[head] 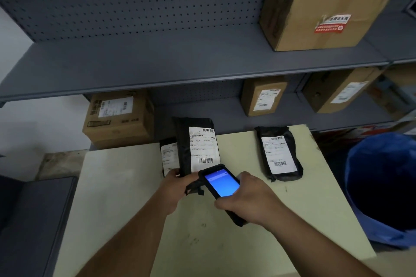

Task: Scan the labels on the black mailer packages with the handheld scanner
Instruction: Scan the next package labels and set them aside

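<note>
My left hand (pixel 177 184) grips the near end of a black mailer package (pixel 193 144) and holds it tilted up, its white label facing me. My right hand (pixel 245 198) holds the handheld scanner (pixel 221 183), whose blue screen is lit; its top end points at the barcode near the label's lower edge. A second black mailer (pixel 278 153) lies label-up on the pale table (pixel 225 243) to the right. A third mailer (pixel 167 155) lies partly hidden behind the held one.
Grey metal shelves (pixel 180 60) stand behind the table, holding several cardboard boxes (pixel 117 117) with labels. A blue-lined bin (pixel 382 186) stands at the table's right edge. A grey surface (pixel 29 220) lies lower left.
</note>
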The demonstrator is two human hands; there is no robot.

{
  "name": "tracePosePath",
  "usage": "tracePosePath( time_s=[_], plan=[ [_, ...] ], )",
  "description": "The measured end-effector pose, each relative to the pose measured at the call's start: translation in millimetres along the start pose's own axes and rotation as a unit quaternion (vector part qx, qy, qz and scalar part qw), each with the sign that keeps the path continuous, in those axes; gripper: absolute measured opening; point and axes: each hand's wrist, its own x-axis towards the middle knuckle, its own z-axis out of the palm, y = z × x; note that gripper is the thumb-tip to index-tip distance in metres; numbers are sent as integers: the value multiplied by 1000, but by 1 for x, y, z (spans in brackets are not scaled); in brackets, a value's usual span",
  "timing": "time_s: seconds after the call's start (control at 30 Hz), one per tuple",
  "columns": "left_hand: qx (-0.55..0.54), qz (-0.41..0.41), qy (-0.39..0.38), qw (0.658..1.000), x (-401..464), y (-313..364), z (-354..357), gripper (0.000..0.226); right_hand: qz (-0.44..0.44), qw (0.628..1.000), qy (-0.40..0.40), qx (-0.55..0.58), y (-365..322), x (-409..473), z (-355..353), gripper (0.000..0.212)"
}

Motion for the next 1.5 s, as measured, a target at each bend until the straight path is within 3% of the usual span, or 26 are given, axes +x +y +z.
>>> tracePosePath(
  time_s=[0.7, 1.03, 1.23, 1.4, 1.5],
  plan=[
    [66, -95, 30, 993, 55, -35, 134, 13, 57, 997, 10, 44, 84, 29, -69, 48],
    [65, -88, 70, 992, 76, -44, 181, 67, 70, 996, 18, 42, 108, 36, -89, 51],
    [73, -80, 75, 991, 82, -43, 196, 61, 69, 996, 31, 41, 117, 37, -98, 58],
    [97, -78, 87, 988, 85, -45, 207, 32, 76, 995, 34, 46, 121, 38, -102, 58],
    [111, -82, 89, 986, 88, -46, 209, 31, 80, 995, 32, 46, 122, 38, -102, 54]
  ],
)
